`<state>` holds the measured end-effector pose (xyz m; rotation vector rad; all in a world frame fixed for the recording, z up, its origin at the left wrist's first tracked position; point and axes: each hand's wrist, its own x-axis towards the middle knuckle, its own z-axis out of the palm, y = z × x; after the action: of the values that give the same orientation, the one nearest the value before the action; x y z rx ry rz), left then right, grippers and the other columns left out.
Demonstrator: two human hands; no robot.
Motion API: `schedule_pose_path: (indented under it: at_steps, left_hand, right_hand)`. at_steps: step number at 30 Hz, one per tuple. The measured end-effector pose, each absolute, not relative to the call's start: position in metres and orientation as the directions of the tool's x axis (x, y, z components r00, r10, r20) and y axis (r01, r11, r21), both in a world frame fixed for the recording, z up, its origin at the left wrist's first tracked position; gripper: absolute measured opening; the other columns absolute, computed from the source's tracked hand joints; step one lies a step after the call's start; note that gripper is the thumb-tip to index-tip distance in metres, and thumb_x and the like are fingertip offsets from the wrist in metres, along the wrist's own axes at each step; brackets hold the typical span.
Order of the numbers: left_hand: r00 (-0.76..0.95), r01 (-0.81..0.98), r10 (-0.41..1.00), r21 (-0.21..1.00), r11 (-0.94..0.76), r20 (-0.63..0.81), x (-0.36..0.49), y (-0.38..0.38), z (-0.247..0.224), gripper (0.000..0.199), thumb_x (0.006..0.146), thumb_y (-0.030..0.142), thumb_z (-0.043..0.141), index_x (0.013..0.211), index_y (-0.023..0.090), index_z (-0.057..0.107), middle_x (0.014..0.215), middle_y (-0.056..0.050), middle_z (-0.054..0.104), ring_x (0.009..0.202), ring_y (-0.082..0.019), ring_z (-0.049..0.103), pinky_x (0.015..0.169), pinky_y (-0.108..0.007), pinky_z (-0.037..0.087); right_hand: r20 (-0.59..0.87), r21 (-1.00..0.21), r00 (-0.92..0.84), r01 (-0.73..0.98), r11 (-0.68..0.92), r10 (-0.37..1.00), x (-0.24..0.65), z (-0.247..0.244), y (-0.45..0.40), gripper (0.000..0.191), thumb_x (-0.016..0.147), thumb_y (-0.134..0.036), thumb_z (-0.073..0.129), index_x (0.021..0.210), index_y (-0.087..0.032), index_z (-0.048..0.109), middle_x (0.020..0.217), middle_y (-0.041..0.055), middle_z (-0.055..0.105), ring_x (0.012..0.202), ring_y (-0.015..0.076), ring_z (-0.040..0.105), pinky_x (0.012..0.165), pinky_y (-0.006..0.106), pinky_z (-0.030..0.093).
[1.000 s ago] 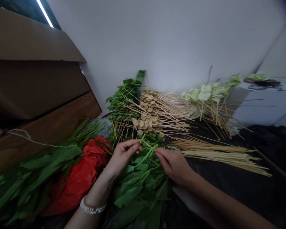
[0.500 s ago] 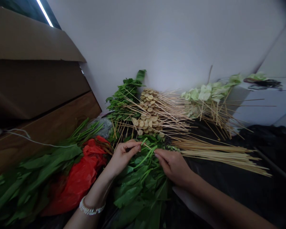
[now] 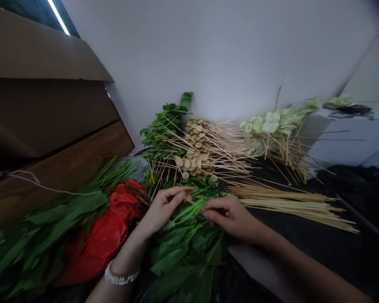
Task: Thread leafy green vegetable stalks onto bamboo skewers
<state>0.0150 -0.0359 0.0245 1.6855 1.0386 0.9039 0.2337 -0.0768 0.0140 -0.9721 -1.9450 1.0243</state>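
Observation:
In the middle of the head view, my left hand (image 3: 162, 209) is closed in a pinch on a thin wooden skewer (image 3: 192, 202), of which only a short length shows. Opposite it, my right hand (image 3: 232, 215) pinches the pale green stems of leafy greens (image 3: 180, 256) between thumb and fingertips. The stems lie across the skewer between both hands, and the exact contact is blurred. Broad leaves hang down toward me below the hands. A beaded bracelet (image 3: 121, 275) circles my left wrist.
Bare skewers (image 3: 297, 206) lie right. Behind are skewered round slices (image 3: 196, 162), skewered greens (image 3: 167, 126) and skewered pale leaves (image 3: 271, 123). Left are a red plastic bag (image 3: 104, 235), more loose greens (image 3: 47, 231) and a cardboard box (image 3: 50, 113). A white wall (image 3: 208, 54) stands behind.
My hands stay over the greens. The right fingers have shifted slightly down and left around the stems, and less of the skewer shows between the hands.

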Motion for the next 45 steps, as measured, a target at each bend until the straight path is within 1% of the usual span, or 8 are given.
schedule_pose_path:
  at_steps: [5, 9, 12, 17, 27, 31, 40, 45]
  left_hand:
    - [0.384, 0.265, 0.912, 0.929, -0.257, 0.143, 0.015, -0.032, 0.017, 0.033, 0.087, 0.04, 0.06, 0.106, 0.017, 0.074, 0.089, -0.008, 0.075, 0.085, -0.021, 0.067, 0.079, -0.031, 0.051]
    - [0.345, 0.537, 0.873, 0.69, -0.485, 0.345, 0.018, -0.027, 0.004, 0.021, 0.088, 0.027, 0.059, 0.099, 0.021, 0.075, 0.096, -0.008, 0.073, 0.093, -0.023, 0.064, 0.087, -0.035, 0.047]
    - [0.393, 0.656, 0.829, 0.511, -0.556, 0.398, 0.019, -0.025, -0.004, 0.02, 0.088, 0.025, 0.06, 0.1, 0.023, 0.075, 0.096, -0.008, 0.072, 0.095, -0.024, 0.062, 0.087, -0.036, 0.046]
    - [0.453, 0.715, 0.82, 0.407, -0.569, 0.351, 0.019, -0.024, -0.01, 0.019, 0.087, 0.022, 0.06, 0.1, 0.021, 0.073, 0.091, -0.007, 0.071, 0.09, -0.024, 0.06, 0.084, -0.036, 0.045]
    - [0.068, 0.604, 0.823, 0.634, -0.483, 0.563, 0.009, -0.021, 0.002, 0.018, 0.09, 0.027, 0.055, 0.096, 0.019, 0.069, 0.086, -0.003, 0.063, 0.077, -0.017, 0.058, 0.07, -0.028, 0.044]
    - [-0.018, 0.559, 0.803, 0.672, -0.486, 0.596, 0.002, -0.015, 0.002, 0.016, 0.087, 0.028, 0.06, 0.093, 0.019, 0.072, 0.083, -0.002, 0.063, 0.076, -0.016, 0.058, 0.069, -0.027, 0.043]
    - [0.269, 0.704, 0.64, 0.307, -0.641, 0.719, 0.017, -0.026, -0.001, 0.014, 0.085, 0.024, 0.066, 0.095, 0.025, 0.077, 0.095, -0.006, 0.064, 0.094, -0.023, 0.055, 0.086, -0.038, 0.043]
    - [0.53, 0.649, 0.682, 0.276, -0.708, 0.504, 0.023, -0.028, -0.007, 0.024, 0.09, 0.023, 0.06, 0.111, 0.025, 0.071, 0.1, -0.006, 0.072, 0.096, -0.023, 0.056, 0.085, -0.038, 0.044]
  right_hand:
    - [0.091, -0.946, -0.734, 0.147, 0.288, 0.673, 0.24, 0.021, -0.082, 0.016, 0.084, -0.03, 0.066, 0.087, -0.018, 0.076, 0.072, -0.0002, 0.069, 0.063, 0.0107, 0.059, 0.056, 0.019, 0.046]
    - [0.045, -0.923, -0.853, 0.164, 0.349, 0.52, 0.238, 0.016, -0.085, 0.016, 0.085, -0.026, 0.066, 0.095, -0.019, 0.077, 0.079, 0.0008, 0.07, 0.069, 0.0107, 0.06, 0.063, 0.02, 0.046]
    - [0.022, -0.915, -0.855, 0.191, 0.355, 0.518, 0.237, 0.015, -0.086, 0.018, 0.086, -0.026, 0.065, 0.097, -0.019, 0.076, 0.079, 0.001, 0.07, 0.069, 0.0105, 0.058, 0.062, 0.02, 0.045]
    - [0.021, -0.918, -0.851, 0.192, 0.348, 0.525, 0.239, 0.015, -0.085, 0.019, 0.086, -0.026, 0.064, 0.098, -0.018, 0.076, 0.079, 0.0013, 0.069, 0.069, 0.0107, 0.058, 0.062, 0.02, 0.045]
    - [-0.077, -0.989, -0.631, 0.147, 0.021, 0.772, 0.24, 0.016, -0.077, 0.026, 0.085, -0.035, 0.065, 0.091, -0.012, 0.074, 0.062, -0.0011, 0.063, 0.046, 0.0066, 0.049, 0.044, 0.016, 0.038]
    - [0.005, -0.999, -0.5, 0.043, 0.03, 0.866, 0.248, 0.016, -0.071, 0.03, 0.088, -0.041, 0.061, 0.091, -0.013, 0.072, 0.058, -0.0027, 0.061, 0.041, 0.0042, 0.044, 0.041, 0.015, 0.033]
    - [-0.074, -0.995, -0.905, 0.095, 0.03, 0.419, 0.254, 0.009, -0.072, 0.022, 0.08, -0.03, 0.07, 0.091, -0.011, 0.076, 0.07, 0.0015, 0.065, 0.057, 0.0079, 0.058, 0.051, 0.017, 0.044]
    - [-0.069, -0.988, -0.909, 0.118, 0.097, 0.41, 0.25, 0.005, -0.073, 0.023, 0.082, -0.03, 0.068, 0.092, -0.011, 0.076, 0.07, 0.002, 0.065, 0.062, 0.0097, 0.06, 0.057, 0.02, 0.046]
